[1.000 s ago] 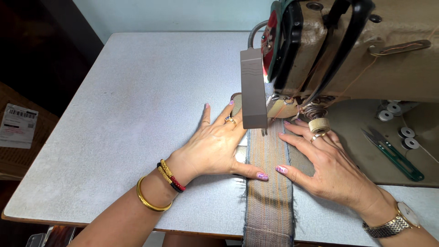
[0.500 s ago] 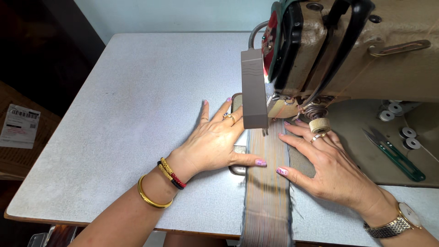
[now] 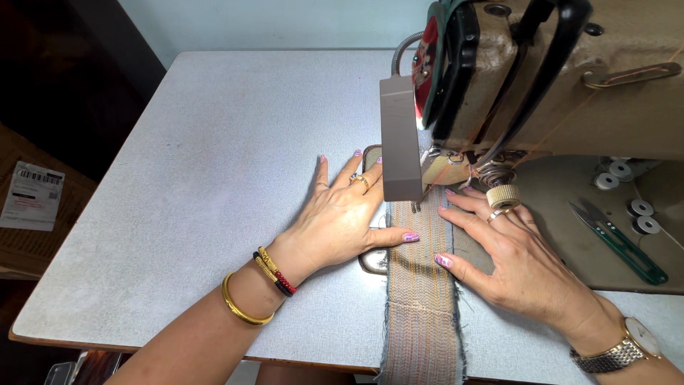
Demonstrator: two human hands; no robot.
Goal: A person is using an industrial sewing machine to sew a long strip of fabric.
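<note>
A person's 2 hands press a long strip of woven fabric (image 3: 420,285) flat on a grey sewing table (image 3: 199,178) at an industrial sewing machine (image 3: 570,78). The strip, greyish with orange stitched lines and frayed edges, runs from the table's near edge up the middle of the view to the presser foot (image 3: 415,207), where its far end lies under the machine head.

The left hand (image 3: 338,217) lies palm down and spread wide on the table just left of the strip, fingers fanned toward the machine, its thumb reaching across to rest on the strip's left edge. It grips nothing. 1 ring shows on a finger, and gold and red-black bangles (image 3: 260,285) circle the wrist.

The right hand (image 3: 516,260) is likewise flat and open on the right side, thumb tip on the strip's right edge, fingers stretched toward the needle area beneath the machine head; it too holds nothing. A metal wristwatch (image 3: 620,349) sits on that wrist.

A grey lamp bar (image 3: 399,135) on a flexible neck hangs in front of the needle, so the needle itself appears hidden. To the right, on the machine bed, lie green-handled thread snips (image 3: 620,242) and what look like several metal bobbins (image 3: 627,189). A paper label (image 3: 32,196) lies on a brown surface off the table's left edge.
</note>
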